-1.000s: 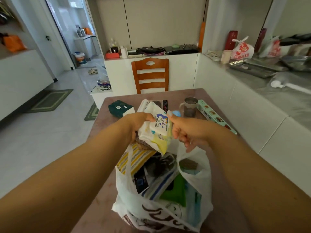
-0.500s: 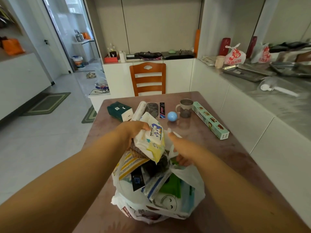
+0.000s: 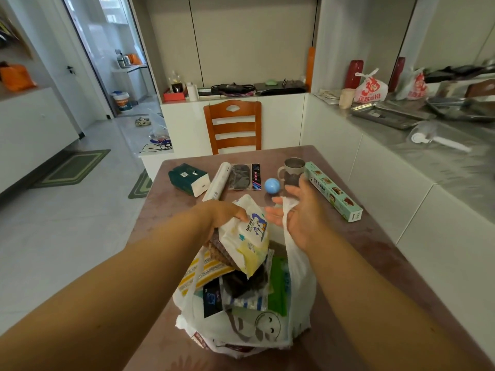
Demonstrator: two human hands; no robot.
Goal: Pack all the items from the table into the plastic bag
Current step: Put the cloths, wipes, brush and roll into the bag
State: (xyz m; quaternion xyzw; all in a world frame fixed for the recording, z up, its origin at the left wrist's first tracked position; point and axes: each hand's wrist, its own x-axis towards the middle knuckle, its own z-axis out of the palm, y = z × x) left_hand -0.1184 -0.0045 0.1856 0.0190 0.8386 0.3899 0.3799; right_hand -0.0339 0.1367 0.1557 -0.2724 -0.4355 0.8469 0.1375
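My left hand (image 3: 222, 215) has its grip pinched on a pack of baby wipes (image 3: 247, 234), held tilted over the mouth of the plastic bag (image 3: 300, 287), which stands near the tabletop's (image 3: 356, 253) near edge, already crammed. My right hand (image 3: 300, 212) is spread, palm up, with the bag's right handle (image 3: 288, 210) looped over it (fingers not closed on it). Toward the far edge lies a row of things: a dark green tissue pack (image 3: 188, 178) near the far left corner, a white roll (image 3: 217, 180), a dark flat packet (image 3: 245, 176), a blue ball (image 3: 272, 185), a grey mug (image 3: 293, 170) and a long mint box (image 3: 333, 194) angled along the right edge. Bare tabletop lies right of the bag and between bag and that row. A wooden chair (image 3: 232, 125) stands at the far edge.
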